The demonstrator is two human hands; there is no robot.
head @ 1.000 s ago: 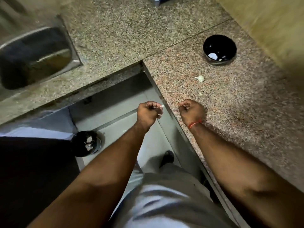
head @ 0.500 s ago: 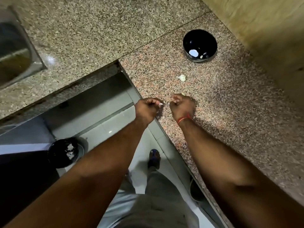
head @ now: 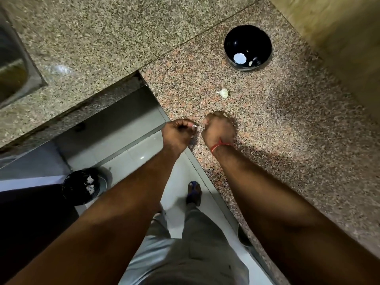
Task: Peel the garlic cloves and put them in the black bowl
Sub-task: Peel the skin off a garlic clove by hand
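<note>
- Both our fists have drawn closer together since a second ago, over the counter edge (head: pixel 197 161).
- Left hand (head: pixel 178 134) pinches a pale garlic clove (head: pixel 194 126); right hand (head: pixel 218 130) curled tight, contents hidden.
- Another unpeeled clove (head: pixel 223 92) lies between hands and black bowl (head: pixel 247 41).

Speckled granite tabletop (head: pixel 287 140): polished stone, faintly glossy. Round black bowl (head: pixel 247 41): smooth, glossy glaze. Stainless steel sink (head: pixel 18 66): brushed metal sheen. Pale tiled floor (head: pixel 131 159): smooth, reflective. White garlic clove (head: pixel 223 93): papery, matt skin.
</note>
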